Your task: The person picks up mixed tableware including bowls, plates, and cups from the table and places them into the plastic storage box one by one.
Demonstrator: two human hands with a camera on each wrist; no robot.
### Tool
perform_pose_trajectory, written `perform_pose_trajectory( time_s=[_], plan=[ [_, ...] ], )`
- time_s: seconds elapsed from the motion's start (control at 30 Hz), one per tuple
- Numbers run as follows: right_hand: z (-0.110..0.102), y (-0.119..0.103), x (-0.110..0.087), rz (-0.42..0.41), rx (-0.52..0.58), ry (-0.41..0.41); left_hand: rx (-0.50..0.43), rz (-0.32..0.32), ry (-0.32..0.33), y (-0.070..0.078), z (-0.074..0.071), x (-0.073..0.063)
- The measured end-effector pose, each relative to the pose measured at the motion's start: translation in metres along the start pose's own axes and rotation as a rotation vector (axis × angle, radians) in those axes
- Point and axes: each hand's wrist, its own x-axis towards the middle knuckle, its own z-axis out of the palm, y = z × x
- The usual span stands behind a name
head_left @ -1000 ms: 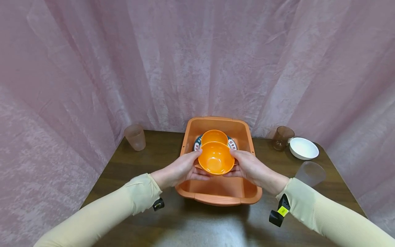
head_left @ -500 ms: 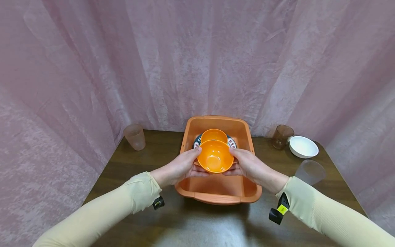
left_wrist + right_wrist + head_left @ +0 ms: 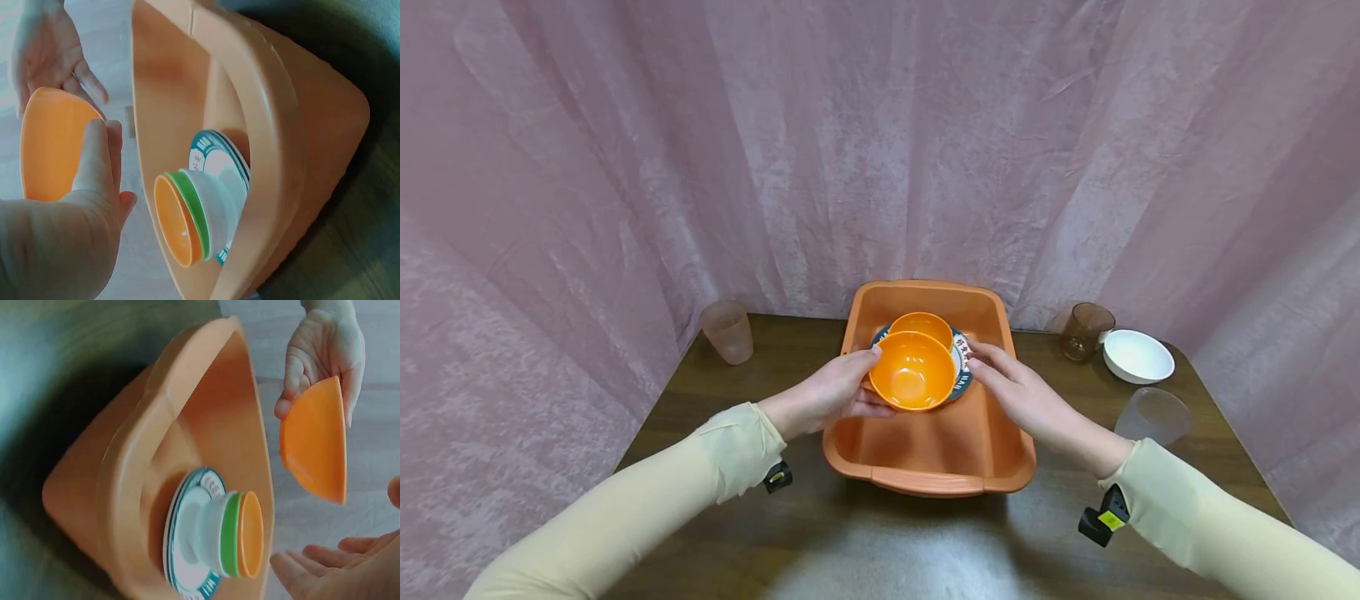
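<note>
My left hand (image 3: 838, 393) holds an orange bowl (image 3: 913, 373) by its left side, thumb at the rim and fingers beneath. The bowl is raised above the orange basin (image 3: 928, 483). My right hand (image 3: 1026, 402) is apart from the bowl, to its right, with fingers extended and nothing held. Inside the basin, the wrist views show another orange bowl (image 3: 251, 534) nested in a green bowl (image 3: 230, 534) and a white bowl (image 3: 212, 528). These rest on stacked plates (image 3: 215, 153) with green patterned rims. The held bowl partly hides the nested stack in the head view.
A pinkish translucent cup (image 3: 730, 335) stands at the table's back left. On the right are a brown translucent cup (image 3: 1086, 335), a white bowl (image 3: 1138, 357) and a clear cup (image 3: 1153, 417). Pink curtains (image 3: 880, 150) hang behind the wooden table (image 3: 700, 433).
Both hands held the orange bowl before. My right hand has let go and moved off to the right, while my left hand has shifted the bowl slightly left and away from me.
</note>
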Motion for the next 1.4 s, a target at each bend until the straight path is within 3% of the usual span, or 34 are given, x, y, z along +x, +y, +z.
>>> perform_pose_trajectory(
  time_s=[0.53, 0.7, 0.93, 1.4],
  plan=[
    [-0.005, 0.004, -0.027, -0.305, -0.786, 0.055, 0.042, -0.039, 0.080, 0.013, -0.017, 0.013],
    [-0.005, 0.005, -0.030, -0.416, -0.969, 0.054, 0.052, -0.033, 0.083, 0.016, -0.020, 0.016],
    [-0.003, 0.008, -0.033, -0.491, -1.069, 0.024, 0.077, -0.044, 0.091, 0.023, -0.025, 0.024],
    [0.005, 0.015, -0.034, -0.481, -1.068, -0.018, 0.121, -0.055, 0.110, 0.039, -0.026, 0.053]
  ],
)
